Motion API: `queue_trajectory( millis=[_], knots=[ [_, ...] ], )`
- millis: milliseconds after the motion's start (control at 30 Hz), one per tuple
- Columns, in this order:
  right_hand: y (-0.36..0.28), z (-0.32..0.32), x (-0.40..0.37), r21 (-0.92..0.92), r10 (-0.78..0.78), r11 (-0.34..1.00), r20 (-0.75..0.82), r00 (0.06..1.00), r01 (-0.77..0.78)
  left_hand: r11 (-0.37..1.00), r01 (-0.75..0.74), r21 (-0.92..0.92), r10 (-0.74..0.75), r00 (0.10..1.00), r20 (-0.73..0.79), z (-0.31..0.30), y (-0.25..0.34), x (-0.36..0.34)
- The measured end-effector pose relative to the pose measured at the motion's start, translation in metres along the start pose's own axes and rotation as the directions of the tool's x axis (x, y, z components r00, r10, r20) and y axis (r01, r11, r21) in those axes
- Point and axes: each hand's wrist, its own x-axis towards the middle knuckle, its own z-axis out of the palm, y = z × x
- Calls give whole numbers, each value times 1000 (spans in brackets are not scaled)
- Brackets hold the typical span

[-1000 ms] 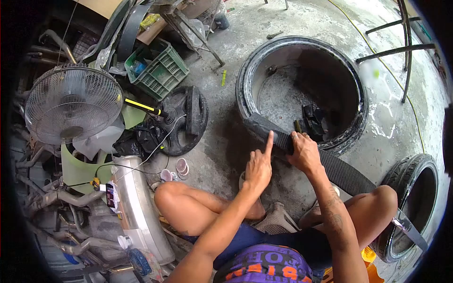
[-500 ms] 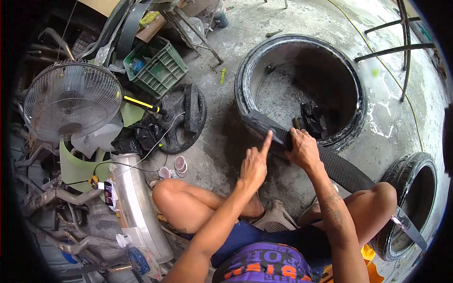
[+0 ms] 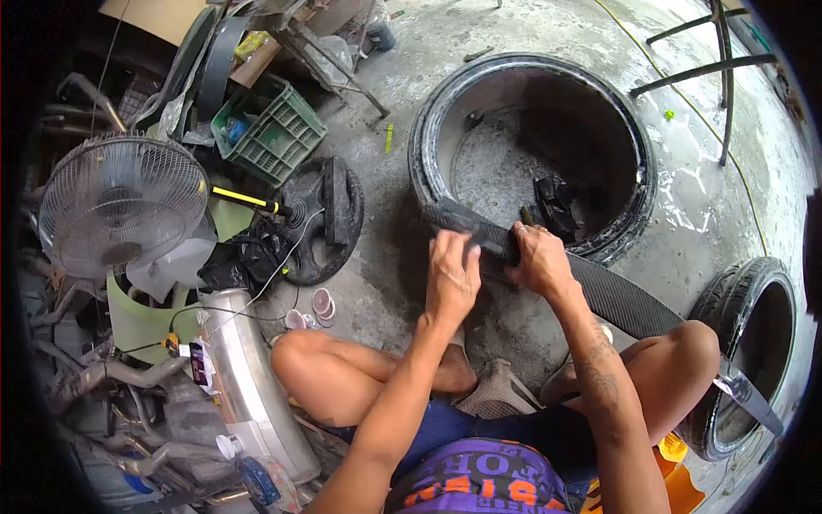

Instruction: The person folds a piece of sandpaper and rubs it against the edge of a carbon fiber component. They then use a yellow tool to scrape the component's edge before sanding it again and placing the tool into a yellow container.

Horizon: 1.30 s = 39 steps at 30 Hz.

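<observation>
Two hands work one rubber strip point(image 3: 621, 301), a long black band of tread that lies across the concrete floor point(image 3: 385, 283). Its far end rests against the near rim of the large tyre point(image 3: 421, 163), and it runs back over the person's right knee. The left hand point(image 3: 452, 276) presses down on the strip near that far end, fingers curled together over it. The right hand point(image 3: 535, 259) sits just beside it, fingers wrapped over the strip's far edge. A smaller tyre point(image 3: 753, 295) stands at the right; a fan point(image 3: 120, 201) and a green crate point(image 3: 274, 130) are well to the left.
</observation>
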Motion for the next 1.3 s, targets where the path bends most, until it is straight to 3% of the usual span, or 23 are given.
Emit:
queue_trajectory(
  millis=[100, 233, 333, 433, 533, 700, 767, 967, 1033, 1067, 1233, 1300],
  knots=[
    [-1, -1, 2, -16, 21, 1000, 44, 999, -20, 999, -35, 21, 33, 997, 69, -7, -3, 6],
    [4, 3, 2, 9, 3, 1000, -4, 1000, -3, 993, -63, 97, 68, 997, -47, 1, -9, 22],
    [1, 5, 1, -7, 0, 1000, -16, 1000, 0, 999, -44, 2, 44, 998, 44, 3, 12, -6],
    [2, 5, 1, 19, -8, 1000, -15, 1000, 8, 991, -93, 94, 90, 995, 31, -2, -6, 15],
    [0, 2, 1, 0, 27, 1000, 33, 999, -27, 996, -66, 66, 67, 998, -12, 6, -6, 12],
    [3, 9, 0, 5, -8, 1000, 7, 1000, 8, 991, -100, 90, 97, 995, 39, -4, -2, 11],
    [11, 21, -1, 31, -55, 998, -117, 992, 59, 996, -34, 87, 35, 999, -12, -1, -9, 21],
    [4, 10, 1, 16, 5, 1000, 19, 1000, -5, 994, -104, 23, 104, 995, 3, -1, -3, 5],
    [4, 13, 1, 12, -48, 999, -84, 995, 50, 996, -44, 73, 47, 998, -32, 4, -9, 16],
    [5, 11, 1, 0, -12, 1000, -3, 1000, 12, 996, -51, 69, 53, 998, -36, 5, -5, 12],
    [6, 13, -1, -3, -20, 1000, -9, 1000, 20, 996, -69, 47, 68, 997, 35, -3, 1, 3],
    [6, 14, 0, -24, -21, 1000, -36, 999, 20, 994, -43, 98, 46, 999, -29, 1, -5, 17]
  ],
)
